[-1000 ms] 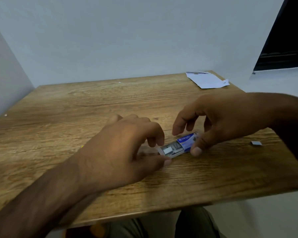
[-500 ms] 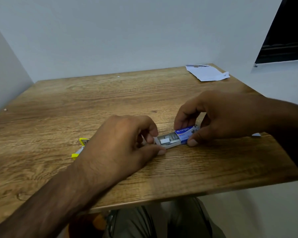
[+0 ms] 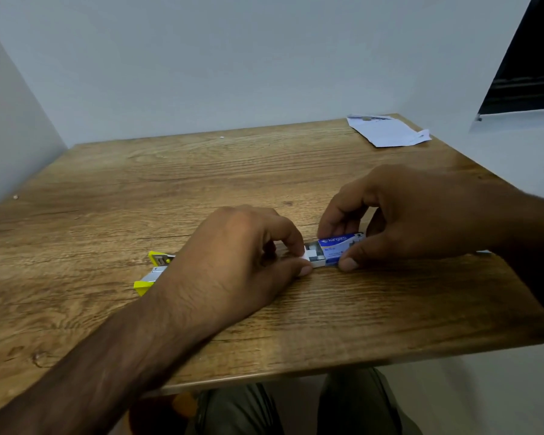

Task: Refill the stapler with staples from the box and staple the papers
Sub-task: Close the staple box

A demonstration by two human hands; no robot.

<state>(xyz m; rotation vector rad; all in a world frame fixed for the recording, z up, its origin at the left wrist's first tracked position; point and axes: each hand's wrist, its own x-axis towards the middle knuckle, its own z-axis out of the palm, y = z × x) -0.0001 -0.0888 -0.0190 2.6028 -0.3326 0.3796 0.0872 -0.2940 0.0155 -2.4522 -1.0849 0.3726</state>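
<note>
My left hand (image 3: 233,262) covers most of the yellow stapler (image 3: 153,273) on the worktop (image 3: 201,171) — only two yellow tips and a strip of metal show past my wrist, so I cannot tell how it lies. Thumb and forefinger of that hand pinch the end of the white tray (image 3: 311,258), which is drawn partway out of the blue staple box (image 3: 336,246). My right hand (image 3: 405,221) grips the box's sleeve, thumb on the near side, curled fingers on the far side, hiding its right end. The grey staples (image 3: 317,251) in the tray are too small to tell apart. The box sits on the wood near the middle, somewhat towards the near edge. The papers (image 3: 387,133) lie well apart at the far right corner, one edge just beside the worktop's rim, their print too blurred to read. My right forearm is cut off by the frame. Bare wood stretches across the far half and the whole left side, up to the walls; the near edge runs just under my left forearm.
</note>
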